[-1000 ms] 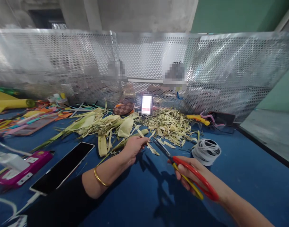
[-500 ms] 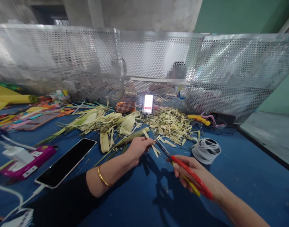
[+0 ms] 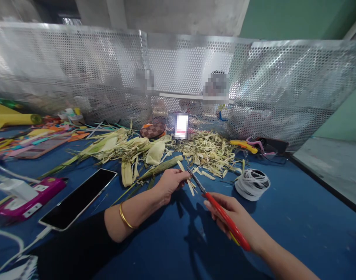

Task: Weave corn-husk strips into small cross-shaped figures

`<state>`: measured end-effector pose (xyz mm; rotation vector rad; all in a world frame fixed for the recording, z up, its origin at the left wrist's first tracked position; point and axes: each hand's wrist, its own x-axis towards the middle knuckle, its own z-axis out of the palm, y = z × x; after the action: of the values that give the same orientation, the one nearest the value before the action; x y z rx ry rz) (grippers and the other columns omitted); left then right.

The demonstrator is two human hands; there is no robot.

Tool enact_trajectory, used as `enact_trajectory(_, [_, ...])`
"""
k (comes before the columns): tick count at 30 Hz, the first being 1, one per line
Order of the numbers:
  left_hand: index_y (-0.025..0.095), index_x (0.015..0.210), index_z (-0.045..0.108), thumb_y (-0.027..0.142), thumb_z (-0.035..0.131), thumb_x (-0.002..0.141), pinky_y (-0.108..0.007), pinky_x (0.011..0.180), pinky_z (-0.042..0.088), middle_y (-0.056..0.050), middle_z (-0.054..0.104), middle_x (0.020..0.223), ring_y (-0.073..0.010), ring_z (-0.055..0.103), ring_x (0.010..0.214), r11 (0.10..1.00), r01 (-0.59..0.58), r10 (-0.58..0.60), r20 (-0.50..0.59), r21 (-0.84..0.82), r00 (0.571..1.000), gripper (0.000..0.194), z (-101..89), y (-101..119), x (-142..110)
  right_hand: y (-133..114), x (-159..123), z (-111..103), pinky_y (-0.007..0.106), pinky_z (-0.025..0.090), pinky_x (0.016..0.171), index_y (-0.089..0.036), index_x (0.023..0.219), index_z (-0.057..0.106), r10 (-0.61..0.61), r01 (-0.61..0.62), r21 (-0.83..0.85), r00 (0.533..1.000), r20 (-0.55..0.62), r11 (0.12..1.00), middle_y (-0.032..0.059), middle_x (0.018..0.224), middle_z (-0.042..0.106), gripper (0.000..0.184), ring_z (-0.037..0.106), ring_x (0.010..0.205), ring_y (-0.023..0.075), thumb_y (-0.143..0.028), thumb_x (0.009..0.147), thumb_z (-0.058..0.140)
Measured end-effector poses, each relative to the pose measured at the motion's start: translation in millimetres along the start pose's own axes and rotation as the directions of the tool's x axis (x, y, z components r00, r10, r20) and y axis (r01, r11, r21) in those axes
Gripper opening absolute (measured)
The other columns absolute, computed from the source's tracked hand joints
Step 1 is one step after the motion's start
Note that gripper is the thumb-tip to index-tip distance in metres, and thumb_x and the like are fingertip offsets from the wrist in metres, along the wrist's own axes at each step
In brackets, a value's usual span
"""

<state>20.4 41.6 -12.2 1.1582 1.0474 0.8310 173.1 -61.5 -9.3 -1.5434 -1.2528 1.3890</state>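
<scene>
My left hand (image 3: pixel 170 182) pinches a pale leaf strip (image 3: pixel 186 176) just above the blue table (image 3: pixel 297 217). My right hand (image 3: pixel 234 216) grips red-and-yellow scissors (image 3: pixel 219 212), whose blades point up-left and meet the strip beside my left fingertips. A gold bangle (image 3: pixel 124 217) circles my left wrist. Behind the hands lie long dried leaves (image 3: pixel 128 149) and a heap of cut strips (image 3: pixel 208 153).
A black phone (image 3: pixel 79 198) and a pink power bank (image 3: pixel 29 194) with a white plug lie at the left. A coil of white cord (image 3: pixel 252 183) sits to the right. A perforated metal screen (image 3: pixel 253 85) closes the table's far edge; other people sit behind it. Coloured strips lie far left.
The scissor handles have come together, closing the blades on the strip. My right hand has shifted slightly left and toward my left hand. The camera has tilted a little.
</scene>
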Motion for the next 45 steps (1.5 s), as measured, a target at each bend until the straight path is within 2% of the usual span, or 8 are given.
enact_trajectory(5, [0.016, 0.054, 0.052, 0.028, 0.066, 0.059, -0.022, 0.045, 0.018, 0.006, 0.039, 0.045, -0.0062, 0.028, 0.045, 1.0, -0.003, 0.003, 0.009, 0.003, 1.0, 0.019, 0.4, 1, -1, -4, -5, 7, 0.021, 0.023, 0.036, -0.018, 0.073, 0.053, -0.014, 0.015, 0.036, 0.999, -0.035, 0.999, -0.0082, 0.055, 0.042, 0.044, 0.032, 0.039, 0.0037, -0.056, 0.063, 0.073])
enact_trajectory(11, [0.016, 0.052, 0.051, 0.025, 0.066, 0.06, -0.022, 0.046, 0.02, 0.006, 0.039, 0.045, -0.0064, 0.029, 0.046, 1.0, -0.005, 0.005, 0.012, 0.008, 1.0, 0.019, -0.1, 2, 0, -10, -8, 12, 0.022, 0.021, 0.036, -0.018, 0.075, 0.055, 0.012, -0.008, 0.059, 0.998, -0.063, 0.998, -0.0091, 0.053, 0.038, 0.049, 0.03, 0.04, 0.0042, -0.06, 0.058, 0.074])
enact_trajectory(26, [0.016, 0.053, 0.052, 0.026, 0.067, 0.058, -0.023, 0.046, 0.018, 0.006, 0.04, 0.045, -0.0058, 0.03, 0.045, 1.0, -0.013, 0.013, 0.038, -0.01, 0.999, 0.018, -1.0, 2, 1, -9, -9, 11, 0.02, 0.02, 0.036, -0.017, 0.08, 0.056, -0.009, 0.009, 0.001, 0.998, -0.057, 1.0, -0.0089, 0.054, 0.036, 0.049, 0.028, 0.04, 0.004, -0.062, 0.064, 0.067])
enact_trajectory(34, [0.016, 0.054, 0.052, 0.025, 0.065, 0.06, -0.023, 0.046, 0.018, 0.006, 0.039, 0.046, -0.0053, 0.029, 0.044, 1.0, 0.001, -0.001, 0.05, 0.008, 0.999, 0.017, -1.7, 0, 4, -2, -9, 13, 0.02, 0.02, 0.036, -0.018, 0.078, 0.054, -0.045, 0.042, -0.034, 0.997, -0.064, 0.999, -0.009, 0.054, 0.033, 0.045, 0.027, 0.041, 0.0041, -0.06, 0.069, 0.064])
enact_trajectory(39, [0.016, 0.055, 0.053, 0.025, 0.066, 0.061, -0.022, 0.045, 0.019, 0.006, 0.039, 0.047, -0.0053, 0.029, 0.045, 1.0, -0.012, 0.012, 0.072, 0.002, 0.997, 0.017, -2.5, -1, 4, 2, -7, 15, 0.019, 0.02, 0.038, -0.018, 0.074, 0.052, -0.063, 0.065, 0.022, 0.995, -0.071, 0.998, -0.0094, 0.051, 0.032, 0.043, 0.026, 0.043, 0.0042, -0.059, 0.07, 0.066])
enact_trajectory(45, [0.016, 0.053, 0.051, 0.028, 0.067, 0.061, -0.023, 0.045, 0.018, 0.005, 0.04, 0.047, -0.0054, 0.03, 0.044, 1.0, -0.003, 0.004, 0.076, -0.007, 0.997, 0.021, -3.4, 0, 5, 8, -3, 13, 0.018, 0.022, 0.036, -0.017, 0.078, 0.057, -0.054, 0.059, 0.061, 0.995, -0.083, 0.996, -0.0083, 0.054, 0.037, 0.045, 0.03, 0.04, 0.0035, -0.058, 0.066, 0.069])
